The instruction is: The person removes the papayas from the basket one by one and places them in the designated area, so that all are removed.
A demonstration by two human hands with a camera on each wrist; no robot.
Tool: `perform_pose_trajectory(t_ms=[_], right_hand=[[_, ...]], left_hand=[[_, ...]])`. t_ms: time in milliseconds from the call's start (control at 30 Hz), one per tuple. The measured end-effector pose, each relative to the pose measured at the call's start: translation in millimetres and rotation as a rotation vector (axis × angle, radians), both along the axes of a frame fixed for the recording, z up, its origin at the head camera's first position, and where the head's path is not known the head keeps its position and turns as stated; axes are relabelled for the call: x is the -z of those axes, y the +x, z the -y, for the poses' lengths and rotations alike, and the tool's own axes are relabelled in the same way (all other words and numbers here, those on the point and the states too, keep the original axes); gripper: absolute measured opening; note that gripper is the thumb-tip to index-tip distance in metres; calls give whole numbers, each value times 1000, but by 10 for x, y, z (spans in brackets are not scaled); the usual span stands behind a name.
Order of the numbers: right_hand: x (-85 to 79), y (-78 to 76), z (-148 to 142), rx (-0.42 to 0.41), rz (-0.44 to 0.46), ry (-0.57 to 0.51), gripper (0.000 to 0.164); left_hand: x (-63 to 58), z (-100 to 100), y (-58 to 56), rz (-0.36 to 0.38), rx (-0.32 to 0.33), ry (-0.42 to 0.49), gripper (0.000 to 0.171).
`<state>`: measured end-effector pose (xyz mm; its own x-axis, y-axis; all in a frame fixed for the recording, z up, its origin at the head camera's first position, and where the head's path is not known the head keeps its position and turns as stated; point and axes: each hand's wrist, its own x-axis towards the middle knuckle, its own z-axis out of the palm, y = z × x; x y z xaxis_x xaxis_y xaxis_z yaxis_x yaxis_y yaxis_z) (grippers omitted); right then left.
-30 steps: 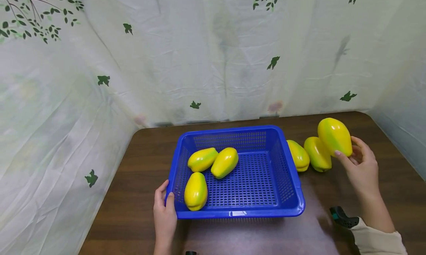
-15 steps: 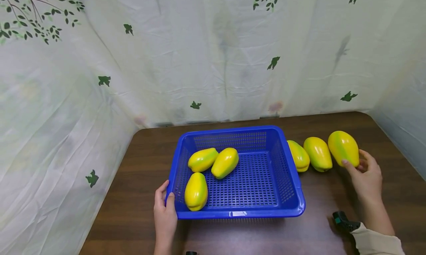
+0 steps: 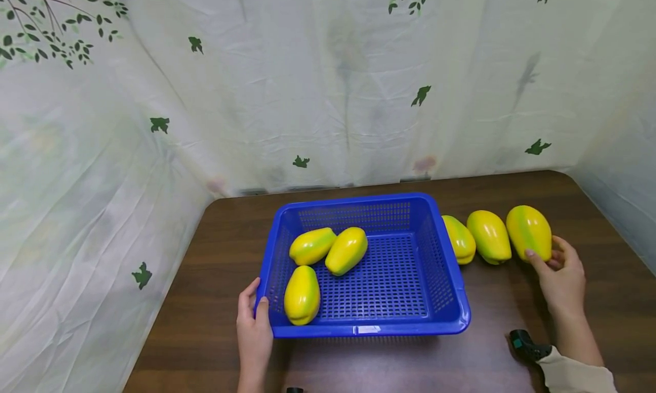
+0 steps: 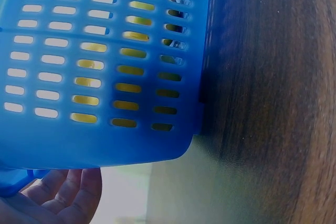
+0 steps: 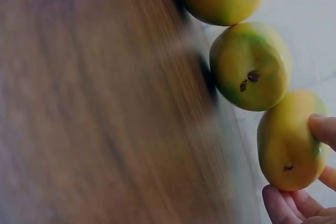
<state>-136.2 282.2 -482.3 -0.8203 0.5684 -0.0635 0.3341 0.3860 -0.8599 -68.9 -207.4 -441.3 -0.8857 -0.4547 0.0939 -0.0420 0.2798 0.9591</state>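
My left hand [image 3: 254, 324] grips the left rim of a blue plastic basket [image 3: 371, 328], thumb on the near side. Its curled fingers [image 4: 79, 198] show below the perforated basket wall [image 4: 105, 148] in the left wrist view. Inside the basket lie three glossy yellow-green papayas [image 3: 302, 295], grouped at its left. At the right, my right hand [image 3: 561, 276] holds another papaya [image 3: 529, 230] between thumb and fingers. In the right wrist view this papaya [image 5: 291, 145] touches or nearly touches the middle papaya [image 5: 249, 66] of the row.
Two papayas rest on the brown wooden table [image 3: 205, 324] between the basket and the held one. The leftmost papaya [image 3: 459, 240] is partly hidden by the basket's right rim. A pale curtain [image 3: 318, 85] with leaf and bird prints hangs behind and at the sides.
My right hand has moved the papaya right and down, from above the middle one to the right end of the row. The left hand and basket have stayed in place.
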Motion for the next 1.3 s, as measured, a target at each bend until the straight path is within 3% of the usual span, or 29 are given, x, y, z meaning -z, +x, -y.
perform_pose_trajectory(t_ms=[600,933,1133,1300], right_hand=[[104,59,4,0,25,4,68],[113,49,3,-43,31,11,70],[94,53,19,-63,-17,9,68],[82,37,25,-20,-81,-18,65]], left_hand=[[27,6,-12,-7,3,-17,34],[22,8,-3,-39,2,-14,34],[20,6,1,-46,3,-10,34],[33,7,-5,-30,4,-9,35]])
